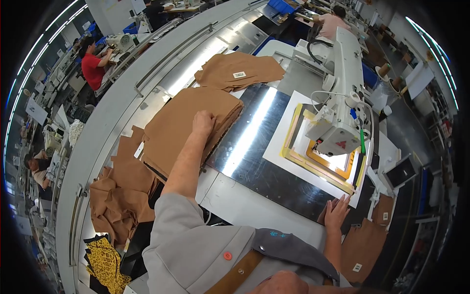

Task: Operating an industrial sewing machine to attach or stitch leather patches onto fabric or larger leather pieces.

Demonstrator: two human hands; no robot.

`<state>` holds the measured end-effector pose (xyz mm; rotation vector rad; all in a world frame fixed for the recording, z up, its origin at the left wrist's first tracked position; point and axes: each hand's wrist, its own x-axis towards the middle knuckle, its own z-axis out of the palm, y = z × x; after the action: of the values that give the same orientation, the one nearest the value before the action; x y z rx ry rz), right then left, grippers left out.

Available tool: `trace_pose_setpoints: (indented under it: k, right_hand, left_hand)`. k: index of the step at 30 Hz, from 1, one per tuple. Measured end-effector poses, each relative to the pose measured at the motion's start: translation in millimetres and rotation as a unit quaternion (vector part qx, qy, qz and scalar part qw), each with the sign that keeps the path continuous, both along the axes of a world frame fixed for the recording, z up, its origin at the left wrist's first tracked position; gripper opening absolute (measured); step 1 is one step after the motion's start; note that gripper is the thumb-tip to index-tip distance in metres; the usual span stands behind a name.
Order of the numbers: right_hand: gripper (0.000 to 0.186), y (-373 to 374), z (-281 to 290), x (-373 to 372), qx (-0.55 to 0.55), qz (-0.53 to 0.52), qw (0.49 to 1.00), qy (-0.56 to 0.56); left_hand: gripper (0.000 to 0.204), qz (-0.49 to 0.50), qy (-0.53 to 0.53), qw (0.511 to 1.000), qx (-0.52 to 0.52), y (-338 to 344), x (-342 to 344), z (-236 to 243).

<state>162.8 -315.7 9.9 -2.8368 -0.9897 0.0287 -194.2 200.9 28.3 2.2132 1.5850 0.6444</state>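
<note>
My left hand (pixel 203 123) rests on a tall stack of brown fabric pieces (pixel 176 115), its fingers curled down and closed on the cloth near the right edge. My right hand (pixel 337 211) is open, fingers stretched out, at the near corner of a white template sheet (pixel 281 152). Yellow tape borders the sheet's opening, where an orange frame (pixel 320 159) shows under the head of a sewing machine (pixel 338 130). The fingertips appear to touch the sheet's edge or lie just beside it. Between my hands is a shiny dark metal plate (pixel 252 130).
More brown pieces (pixel 235 71) lie behind the stack, with crumpled brown cloth (pixel 115 206) and yellow spotted fabric (pixel 106 262) at the left. Labelled brown pieces (pixel 364 247) lie right of my arm. A person in red (pixel 93 68) sits at another machine far left.
</note>
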Motion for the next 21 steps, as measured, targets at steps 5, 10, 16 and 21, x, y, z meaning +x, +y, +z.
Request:
trace_pose_setpoints:
  k: [5,10,16,21]
  right_hand:
    - [0.07,-27,-11,-8,-0.003,-0.002,1.0,0.007]
    - [0.068,-21,-2,-14,-0.012,-0.012,1.0,0.023]
    - [0.055,10,15,-25,0.132,0.197,0.971,-0.038]
    - [0.066,41,16,-29,0.248,0.068,0.808,0.53]
  left_hand:
    - [0.019,0.008,0.069,0.998,0.013,12,10,9]
    - [0.019,0.119,-0.089,0.986,-0.073,25,-34,-3]
    - [0.01,-0.097,-0.549,0.777,-0.292,-56,-6,-10]
    - [0.006,-0.28,-0.448,0.7,-0.48,-237,68,51]
